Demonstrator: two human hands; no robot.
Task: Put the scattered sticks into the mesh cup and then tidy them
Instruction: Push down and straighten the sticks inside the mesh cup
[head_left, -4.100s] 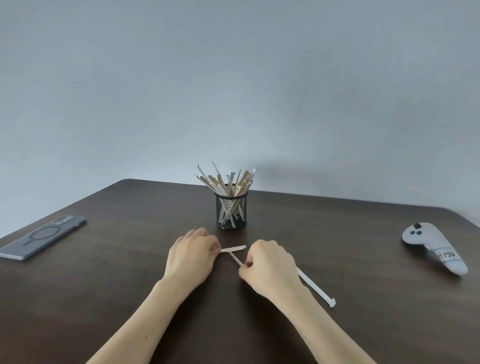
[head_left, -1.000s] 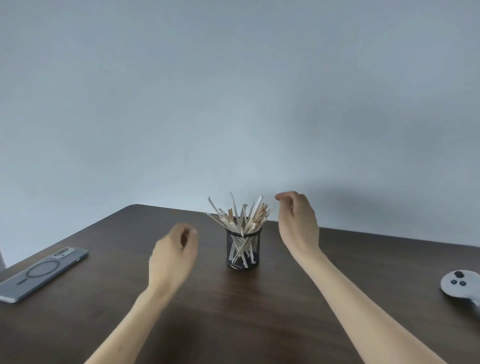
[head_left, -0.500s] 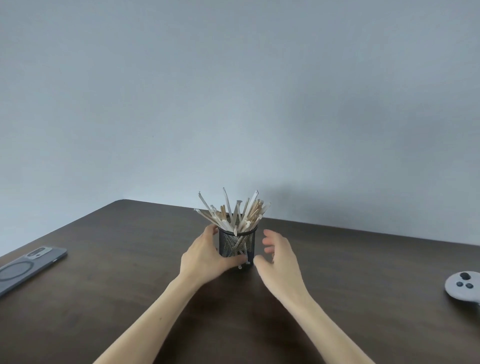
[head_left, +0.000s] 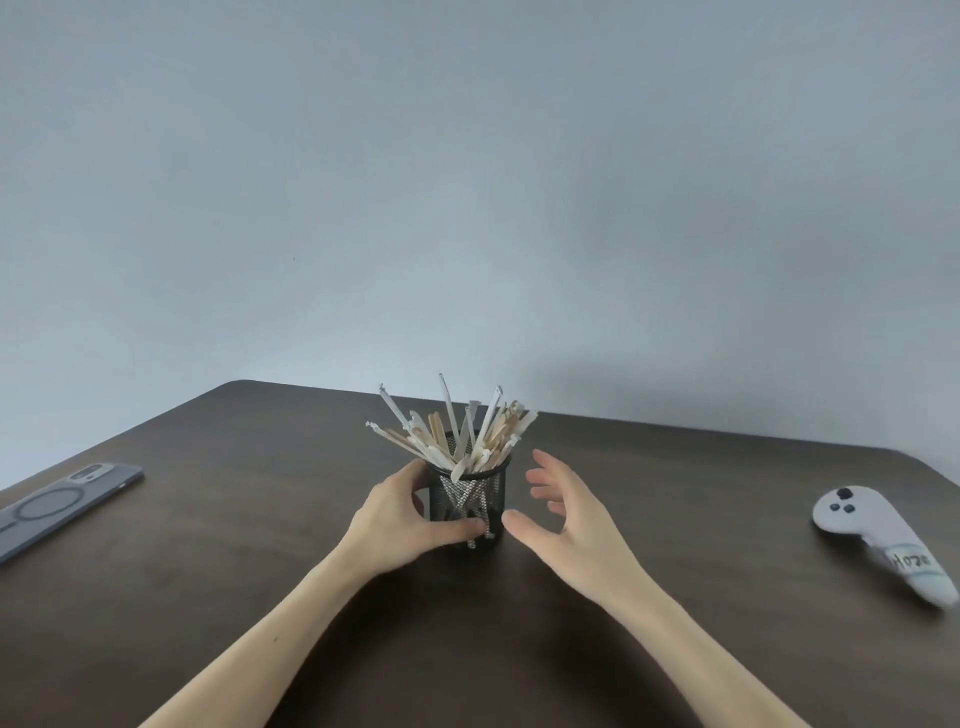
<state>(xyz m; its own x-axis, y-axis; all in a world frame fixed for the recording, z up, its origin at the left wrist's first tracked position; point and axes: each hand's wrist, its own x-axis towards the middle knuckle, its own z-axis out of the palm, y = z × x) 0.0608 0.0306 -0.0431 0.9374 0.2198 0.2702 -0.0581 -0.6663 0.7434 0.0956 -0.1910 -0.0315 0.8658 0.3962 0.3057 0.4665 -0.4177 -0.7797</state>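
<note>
The mesh cup (head_left: 470, 506) stood upright on the dark counter (head_left: 260, 597), a little beyond the middle of the surface, toward twelve o'clock from the person. The sticks (head_left: 457, 434) were in it, white and pale wooden ones mixed, their upper ends fanning out above the rim from about ten o'clock round to two o'clock; their lower parts showed through the black mesh.

The left hand (head_left: 397, 525) was at the cup's nine o'clock side, its grip clamped on the cup: the thumb lay across the lower front of the mesh wall and the fingers curled round the far side near the rim. The right hand (head_left: 561, 519) was at the cup's three o'clock side, its grip apart, fingers spread and palm turned toward the cup; the thumb tip was just beside the base, and whether it touched could not be told.

A grey phone (head_left: 62, 501) lay flat near the counter's nine o'clock edge, well apart from the cup. A white controller (head_left: 883, 540) with a handwritten label lay toward three o'clock, also well apart.
</note>
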